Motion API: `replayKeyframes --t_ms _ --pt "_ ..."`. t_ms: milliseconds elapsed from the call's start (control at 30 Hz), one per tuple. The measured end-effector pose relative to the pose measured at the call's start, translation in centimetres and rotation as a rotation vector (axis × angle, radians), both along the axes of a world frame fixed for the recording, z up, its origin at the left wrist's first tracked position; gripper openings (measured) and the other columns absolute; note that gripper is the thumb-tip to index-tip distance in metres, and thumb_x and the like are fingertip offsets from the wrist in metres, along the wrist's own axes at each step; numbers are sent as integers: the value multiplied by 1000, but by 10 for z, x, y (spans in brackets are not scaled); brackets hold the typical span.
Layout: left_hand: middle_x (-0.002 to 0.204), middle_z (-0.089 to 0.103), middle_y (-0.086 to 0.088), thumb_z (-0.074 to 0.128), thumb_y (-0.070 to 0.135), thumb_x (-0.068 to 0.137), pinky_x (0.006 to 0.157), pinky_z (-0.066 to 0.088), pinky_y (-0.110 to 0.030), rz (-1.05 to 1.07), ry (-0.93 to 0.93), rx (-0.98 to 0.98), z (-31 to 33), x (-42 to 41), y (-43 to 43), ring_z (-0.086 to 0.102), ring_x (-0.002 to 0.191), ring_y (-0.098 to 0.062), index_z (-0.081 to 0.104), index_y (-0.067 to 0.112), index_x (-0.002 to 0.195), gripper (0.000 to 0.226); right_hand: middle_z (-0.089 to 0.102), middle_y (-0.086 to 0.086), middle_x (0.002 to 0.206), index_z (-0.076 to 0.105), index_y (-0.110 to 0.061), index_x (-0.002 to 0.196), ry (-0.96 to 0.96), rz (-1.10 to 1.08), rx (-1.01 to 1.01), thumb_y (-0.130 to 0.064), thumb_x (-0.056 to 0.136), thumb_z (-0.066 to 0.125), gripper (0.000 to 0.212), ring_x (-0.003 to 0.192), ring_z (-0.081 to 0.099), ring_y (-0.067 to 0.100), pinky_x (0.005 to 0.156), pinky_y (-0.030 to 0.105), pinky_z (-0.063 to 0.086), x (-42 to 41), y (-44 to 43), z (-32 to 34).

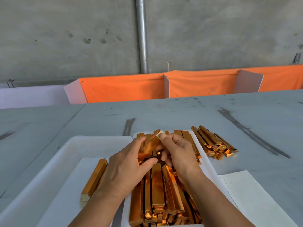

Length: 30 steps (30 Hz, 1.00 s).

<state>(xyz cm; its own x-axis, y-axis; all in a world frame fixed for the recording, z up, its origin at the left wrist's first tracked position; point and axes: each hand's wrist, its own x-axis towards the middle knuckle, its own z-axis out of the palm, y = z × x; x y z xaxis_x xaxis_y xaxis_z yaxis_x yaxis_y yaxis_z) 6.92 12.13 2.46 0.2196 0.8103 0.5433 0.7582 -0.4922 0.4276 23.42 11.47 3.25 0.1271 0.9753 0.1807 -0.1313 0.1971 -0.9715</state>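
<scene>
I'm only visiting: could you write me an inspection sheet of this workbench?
Surface: grey table, scuffed with dark streaks.
Job's things: one gold box held over the right tray, which is full of such boxes; a small stack lies in the left tray.
Clutter: loose pile of boxes and a handwritten paper sheet on the table.
Grippers: left hand and right hand both grip the gold box.
Cables: nothing seen.
Surroundings: orange cloth, concrete wall, metal pipe.
</scene>
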Motion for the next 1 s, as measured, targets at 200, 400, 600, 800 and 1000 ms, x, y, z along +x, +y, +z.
replayKeyframes --t_ms 200,400,600,800,1000 --pt "99 65 4 61 41 89 64 45 -24 105 214 146 0 4 0 60 87 -12 49 22 133 50 72 5 69 70 -9 86 -19 -1 8 -33 99 55 31 43 50 7 41 15 38 -3 -2 0" --pt "101 63 9 35 64 89 67 52 -25 71 202 120 0 6 0 61 86 -10 44 24 134 61 63 10 57 70 -5 80 -77 -14 9 -32 101 54 37 42 48 9 43 12 38 -2 -2 0" --pt "94 63 10 18 66 86 58 36 -13 141 244 106 0 7 0 62 76 -9 48 25 123 63 71 2 80 67 -24 90 -173 -135 108 -24 97 60 10 56 57 5 53 17 46 -5 -3 -3" --pt "96 62 11 16 64 84 57 38 -14 174 252 118 -1 7 2 60 74 -8 44 25 124 62 68 -20 82 69 -38 90 -364 -186 198 -19 94 65 20 72 62 -2 62 13 49 -9 -5 -5" --pt "87 66 6 14 64 84 51 42 -19 150 274 99 3 8 -1 64 67 -12 53 19 121 70 64 -15 92 70 -25 95 -543 -170 289 -11 93 65 15 72 58 -3 60 9 45 -10 -6 -5"
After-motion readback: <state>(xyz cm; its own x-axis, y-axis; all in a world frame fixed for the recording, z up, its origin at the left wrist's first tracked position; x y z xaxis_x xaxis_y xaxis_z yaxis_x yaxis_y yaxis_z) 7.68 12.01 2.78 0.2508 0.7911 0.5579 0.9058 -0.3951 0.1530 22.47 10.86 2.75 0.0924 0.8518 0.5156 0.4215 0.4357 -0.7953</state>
